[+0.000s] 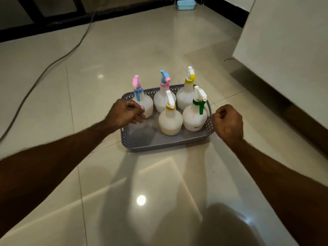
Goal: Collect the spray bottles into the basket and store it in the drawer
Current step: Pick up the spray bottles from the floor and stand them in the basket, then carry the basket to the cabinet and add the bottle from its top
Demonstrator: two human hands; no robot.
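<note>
A grey perforated basket [165, 145] stands on the tiled floor. Several white spray bottles stand upright in it: one with a pink and blue head [144, 103] at the back left, one with a blue and pink head [163, 98], one with a yellow cap [186, 96], a second with a yellow collar [170, 121] in front, and one with a green trigger [194, 118]. My left hand [124, 113] lies over the basket's left rim, fingers curled down inside it beside the pink-headed bottle. My right hand [229, 120] is curled against the right rim.
A white cabinet [284, 41] stands to the right, its base running along the floor. A grey cable [53, 63] trails across the tiles at the left. A light blue tub [186, 4] sits by the far wall.
</note>
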